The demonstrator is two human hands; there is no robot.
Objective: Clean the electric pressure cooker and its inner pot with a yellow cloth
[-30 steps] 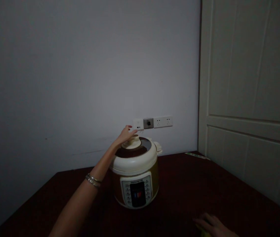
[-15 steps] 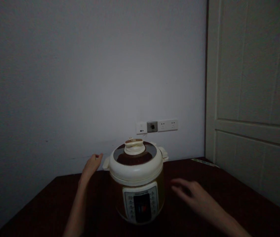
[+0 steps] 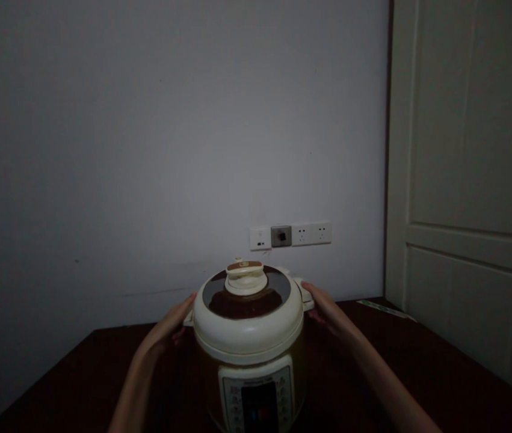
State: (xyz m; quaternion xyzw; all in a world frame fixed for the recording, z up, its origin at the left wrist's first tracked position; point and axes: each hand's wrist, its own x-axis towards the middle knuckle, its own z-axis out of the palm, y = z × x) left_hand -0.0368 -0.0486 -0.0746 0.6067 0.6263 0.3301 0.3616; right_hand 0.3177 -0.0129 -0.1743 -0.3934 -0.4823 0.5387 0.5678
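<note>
An electric pressure cooker (image 3: 249,337) with a white lid rim, a brown lid centre and a front control panel stands upright on the dark table. Its lid knob (image 3: 245,278) is on top, and the lid is on. At the cooker's left side handle, my left hand (image 3: 175,322) is closed, thumb on top and fingers curled beneath. On the opposite side my right hand (image 3: 323,305) grips the right side handle (image 3: 306,296), its thumb over the upper face. The fingertips under both handles are partly hidden.
The dark red-brown table (image 3: 350,373) meets a pale wall behind. Wall sockets (image 3: 311,234) and a grey plate (image 3: 281,236) sit just above the cooker. A flat patterned strip (image 3: 385,310) lies at the back right, beside a white panelled door (image 3: 472,288).
Both hands have come in from the sides and taken hold of the cooker's side handles. The view has shifted slightly, so the cooker appears lower and larger.
</note>
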